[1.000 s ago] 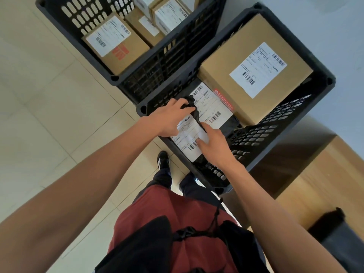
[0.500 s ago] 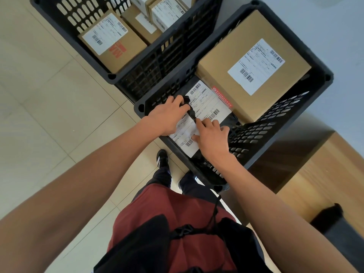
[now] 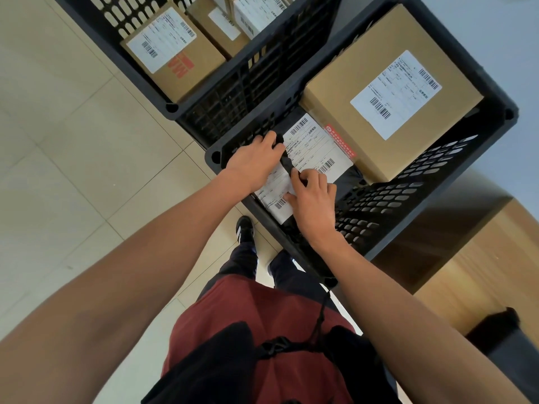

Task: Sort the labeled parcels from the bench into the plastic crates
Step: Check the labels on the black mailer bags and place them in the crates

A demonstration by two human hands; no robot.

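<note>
Both hands are inside the nearer black plastic crate (image 3: pixel 431 205), on a black poly-bag parcel with a white barcode label (image 3: pixel 277 196). My left hand (image 3: pixel 253 163) grips the bag's upper edge with curled fingers. My right hand (image 3: pixel 313 199) lies on the label, its fingers bent and pinching the bag's dark fold. A second black bag with a larger white label (image 3: pixel 318 147) lies just beyond. A big cardboard box with a label (image 3: pixel 388 94) fills the crate's far half.
A second black crate (image 3: pixel 204 91) stands to the left and beyond, holding several labeled cardboard boxes (image 3: pixel 175 53). A wooden bench (image 3: pixel 481 269) is at the right with a dark object (image 3: pixel 501 330) on it. Tiled floor (image 3: pixel 73 141) lies to the left; my feet stand beside the crate.
My right hand has slid up the label toward my left hand, and both have pressed the bag lower into the crate. The view has tilted slightly.
</note>
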